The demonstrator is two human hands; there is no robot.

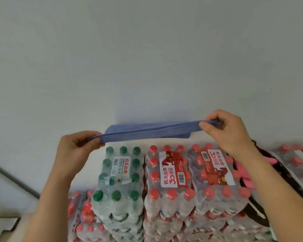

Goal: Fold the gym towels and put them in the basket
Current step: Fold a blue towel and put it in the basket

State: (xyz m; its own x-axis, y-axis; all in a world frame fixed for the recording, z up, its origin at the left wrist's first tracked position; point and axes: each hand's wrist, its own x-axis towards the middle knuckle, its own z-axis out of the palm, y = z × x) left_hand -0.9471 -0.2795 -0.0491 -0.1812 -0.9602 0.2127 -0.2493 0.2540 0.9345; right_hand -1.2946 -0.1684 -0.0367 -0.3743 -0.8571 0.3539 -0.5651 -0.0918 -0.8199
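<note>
Both forearms reach up and forward from the bottom of the view, bare, wrists bent slightly inward. Left hand (79,147) is curled, thumb and fingertips pinching one end of the blue towel (147,131); right hand (224,130) sits a little higher, thumb under and fingers over, pinching the other end. The towel is stretched taut between the two hands, held in the air in a narrow, layered band — seen almost edge-on, so the number of folds cannot be told. It hangs in front of the pale wall (147,58), above the far edge of stacked shrink-wrapped water bottles: a green-capped pack (119,175) below the left hand, red-capped packs (171,172) towards the right. Behind the right forearm, a dark object (287,187) with something pink (244,173) on it — blurred, partly hidden, not identifiable.
</note>
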